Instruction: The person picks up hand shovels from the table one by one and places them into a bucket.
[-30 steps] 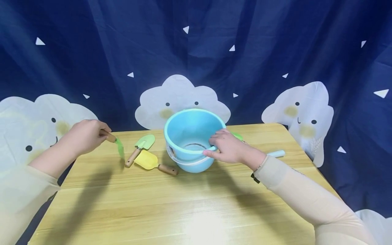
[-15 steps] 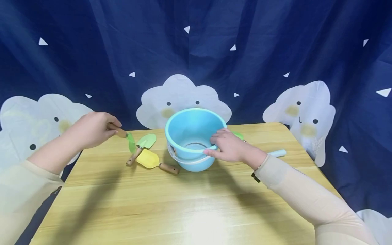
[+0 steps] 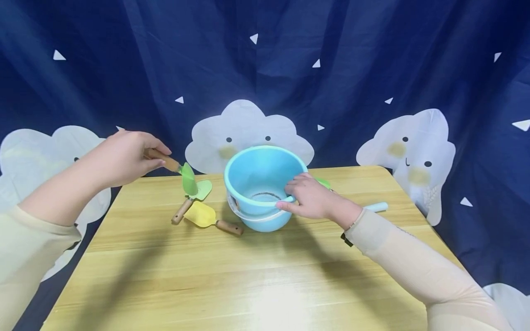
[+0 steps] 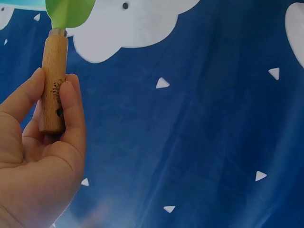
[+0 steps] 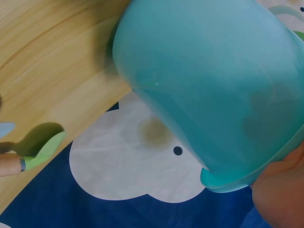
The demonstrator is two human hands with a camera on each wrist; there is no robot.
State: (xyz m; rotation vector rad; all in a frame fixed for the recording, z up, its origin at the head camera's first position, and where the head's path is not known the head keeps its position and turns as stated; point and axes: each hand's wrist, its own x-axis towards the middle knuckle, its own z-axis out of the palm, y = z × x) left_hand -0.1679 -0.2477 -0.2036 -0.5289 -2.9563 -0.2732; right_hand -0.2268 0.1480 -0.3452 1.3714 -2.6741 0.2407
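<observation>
My left hand (image 3: 128,158) holds a small green trowel (image 3: 189,179) by its wooden handle (image 4: 54,85), raised over the table's back left with the blade pointing down to the right. That blade overlaps a pale green trowel (image 3: 204,189) lying on the table in the head view. In front of it lies a yellow scoop (image 3: 201,215) with a wooden handle. A light blue bucket (image 3: 261,225) stands upright at the middle back. My right hand (image 3: 308,197) grips its rim on the right side, fingers inside and thumb at the front lip.
Behind the right forearm, a green blade (image 3: 323,183) and a light blue handle (image 3: 377,207) show on the wooden table (image 3: 232,276). In the right wrist view, another green trowel (image 5: 45,151) lies near the table edge. A blue curtain (image 3: 339,92) hangs behind.
My left hand has lifted and moved right with the green trowel, bringing it nearer the bucket. The right hand stays on the bucket rim.
</observation>
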